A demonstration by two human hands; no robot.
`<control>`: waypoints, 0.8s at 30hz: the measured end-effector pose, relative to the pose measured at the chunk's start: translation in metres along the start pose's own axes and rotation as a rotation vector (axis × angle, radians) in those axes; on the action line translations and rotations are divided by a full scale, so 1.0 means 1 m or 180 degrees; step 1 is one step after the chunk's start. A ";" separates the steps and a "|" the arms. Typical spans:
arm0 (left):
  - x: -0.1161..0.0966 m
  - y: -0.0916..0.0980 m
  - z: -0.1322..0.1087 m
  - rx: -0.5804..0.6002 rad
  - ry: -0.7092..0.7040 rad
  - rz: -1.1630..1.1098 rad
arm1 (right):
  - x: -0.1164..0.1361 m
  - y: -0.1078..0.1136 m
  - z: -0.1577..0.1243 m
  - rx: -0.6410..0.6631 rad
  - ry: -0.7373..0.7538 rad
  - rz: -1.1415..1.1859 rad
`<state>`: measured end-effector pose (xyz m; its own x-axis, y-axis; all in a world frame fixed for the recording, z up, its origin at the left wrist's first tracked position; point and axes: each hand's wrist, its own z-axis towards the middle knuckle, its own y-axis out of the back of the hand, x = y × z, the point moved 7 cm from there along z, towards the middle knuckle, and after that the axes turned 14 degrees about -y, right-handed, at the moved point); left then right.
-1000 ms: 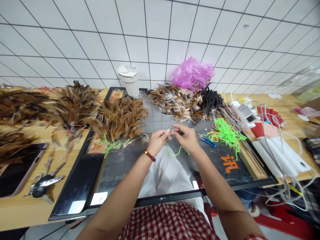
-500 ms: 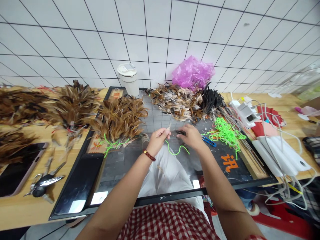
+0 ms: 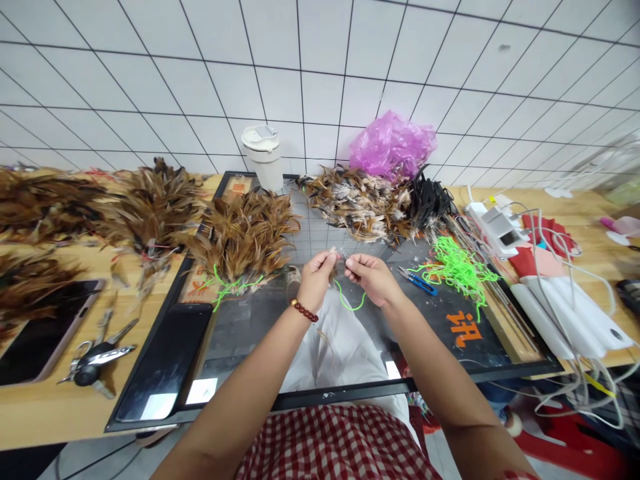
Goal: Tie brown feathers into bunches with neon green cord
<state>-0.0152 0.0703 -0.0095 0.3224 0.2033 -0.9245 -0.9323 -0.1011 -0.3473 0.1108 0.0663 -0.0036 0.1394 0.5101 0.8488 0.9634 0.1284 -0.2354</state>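
Over the dark glass board (image 3: 250, 360) my two hands meet, fingertips almost touching. My left hand (image 3: 316, 275), with a bead bracelet (image 3: 304, 311) at the wrist, pinches a small feather whose pale end barely shows. Beneath the fingers a bright green cord (image 3: 350, 307) hangs in a curve. My right hand (image 3: 371, 277) is closed in a pinch beside that pale end; what its fingertips grip is too small to name. Blue-handled thread snips (image 3: 421, 283) lie right of it, near a tangled heap of green cords (image 3: 453, 267).
Brown feather bundles (image 3: 245, 233) lie on the left, loose feathers (image 3: 355, 207) and black strips (image 3: 430, 200) behind the hands. Around them are a white cup (image 3: 263, 157), a purple bag (image 3: 393, 143), phones (image 3: 163, 360), keys (image 3: 97, 363) and a power strip (image 3: 495, 230) with cables.
My right hand has moved left to my left hand, its fingers closing into a pinch by the feather's end. The dark item in its fingers no longer shows clearly. The view has shifted slightly.
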 end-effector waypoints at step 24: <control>-0.009 -0.010 -0.002 0.0226 0.1059 -0.2459 | 0.027 0.082 0.004 -0.2069 0.0952 -0.2540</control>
<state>-0.0087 0.0675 0.0022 0.8949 -0.1085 -0.4330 -0.4343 0.0121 -0.9007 0.1928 0.0938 -0.0017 -0.6191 0.2385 0.7482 0.7258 -0.1901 0.6612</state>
